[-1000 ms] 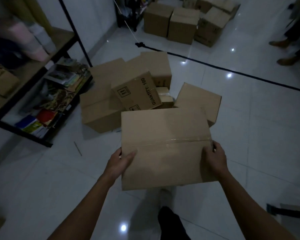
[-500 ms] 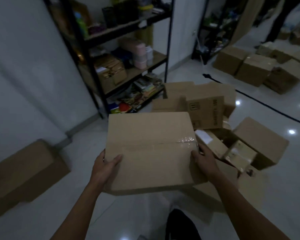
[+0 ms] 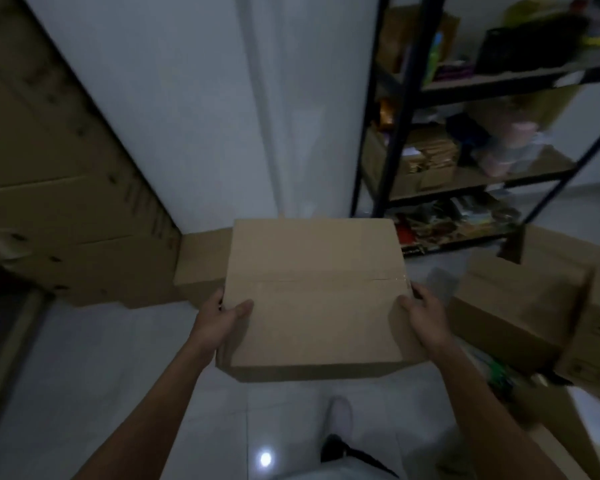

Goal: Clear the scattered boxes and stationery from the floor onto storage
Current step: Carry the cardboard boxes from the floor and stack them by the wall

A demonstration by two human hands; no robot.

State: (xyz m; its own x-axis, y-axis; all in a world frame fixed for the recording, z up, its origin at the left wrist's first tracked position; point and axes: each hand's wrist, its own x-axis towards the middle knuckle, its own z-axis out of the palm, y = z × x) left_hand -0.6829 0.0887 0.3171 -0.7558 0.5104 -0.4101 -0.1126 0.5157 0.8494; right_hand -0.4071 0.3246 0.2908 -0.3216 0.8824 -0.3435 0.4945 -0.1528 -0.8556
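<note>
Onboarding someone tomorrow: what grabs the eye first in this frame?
The taped cardboard box at centre frame, held off the floor with the left hand and right hand gripping its two sides. Next, the black metal shelf rack at upper right, crowded with blurred goods, and the big flattened cardboard sheet leaning against the white wall on the left.

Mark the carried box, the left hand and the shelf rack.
carried box (image 3: 314,317): head view, top face below tape seam.
left hand (image 3: 219,318): head view, back of hand.
shelf rack (image 3: 400,109): head view, black front upright.
</note>
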